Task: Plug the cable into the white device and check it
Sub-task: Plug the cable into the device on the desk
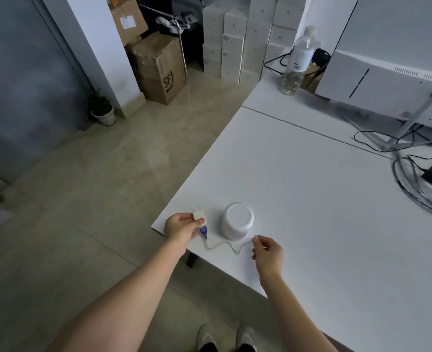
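Note:
A round white device (pixel 238 220) stands near the front left corner of the white table (pixel 311 186). My left hand (pixel 182 226) grips a small white power adapter (pixel 198 215) with two prongs pointing up, just left of the device. A purple USB plug (pixel 203 231) sticks out below the adapter. From it a thin pale cable (pixel 222 245) runs along the table in front of the device. My right hand (pixel 267 252) pinches the cable's free end (pixel 255 237), close to the device's right front side but apart from it.
A clear water bottle (pixel 297 62) stands at the table's far side. A white monitor (pixel 387 80) on a stand and a tangle of dark cables (pixel 417 179) fill the right. Cardboard boxes (pixel 159 69), stacked white boxes (pixel 240 41) and a potted plant (pixel 102 110) sit on the floor.

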### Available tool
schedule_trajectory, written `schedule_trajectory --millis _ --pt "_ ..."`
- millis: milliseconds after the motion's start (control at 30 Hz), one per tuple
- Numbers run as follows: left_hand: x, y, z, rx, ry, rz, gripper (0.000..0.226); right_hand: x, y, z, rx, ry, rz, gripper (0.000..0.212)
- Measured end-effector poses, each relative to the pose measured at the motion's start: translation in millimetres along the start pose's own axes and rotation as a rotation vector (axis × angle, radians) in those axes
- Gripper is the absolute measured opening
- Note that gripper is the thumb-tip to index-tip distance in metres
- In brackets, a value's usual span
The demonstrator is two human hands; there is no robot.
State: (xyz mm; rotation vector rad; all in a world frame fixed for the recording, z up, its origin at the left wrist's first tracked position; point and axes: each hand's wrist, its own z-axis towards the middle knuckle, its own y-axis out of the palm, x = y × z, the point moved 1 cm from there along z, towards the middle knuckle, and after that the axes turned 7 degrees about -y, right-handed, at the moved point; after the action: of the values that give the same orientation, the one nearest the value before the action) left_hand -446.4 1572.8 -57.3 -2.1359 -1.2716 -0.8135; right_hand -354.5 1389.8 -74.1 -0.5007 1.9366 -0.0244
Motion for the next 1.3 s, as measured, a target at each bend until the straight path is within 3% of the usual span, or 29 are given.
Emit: schedule_trajectory --millis 333,700,1000,1133,1300 --pt "-5.8 10.9 12.4 0.047 0.02 0.097 0.032 7.6 4.5 -0.2 -0.002 0.057 -0.102 0.013" --pt "-4.6 10.7 13.0 0.047 -0.001 0.094 0.033 4.6 5.1 -2.8 -0.066 0.142 0.043 0.012" --pt "0.8 17.3 3.6 0.064 0.054 0.043 0.02 -2.1 -0.6 -3.9 -0.1 0.167 0.08 0.017" --pt "6.6 28.3 -6.9 0.0 0.077 0.053 0.021 -5.6 -4.3 -2.9 -0.093 0.183 0.128 0.022" --pt "11.2 46.6 -13.0 -0.15 0.074 0.276 0.035 -25.3 -2.0 -0.1 -0.173 0.218 0.231 0.037"
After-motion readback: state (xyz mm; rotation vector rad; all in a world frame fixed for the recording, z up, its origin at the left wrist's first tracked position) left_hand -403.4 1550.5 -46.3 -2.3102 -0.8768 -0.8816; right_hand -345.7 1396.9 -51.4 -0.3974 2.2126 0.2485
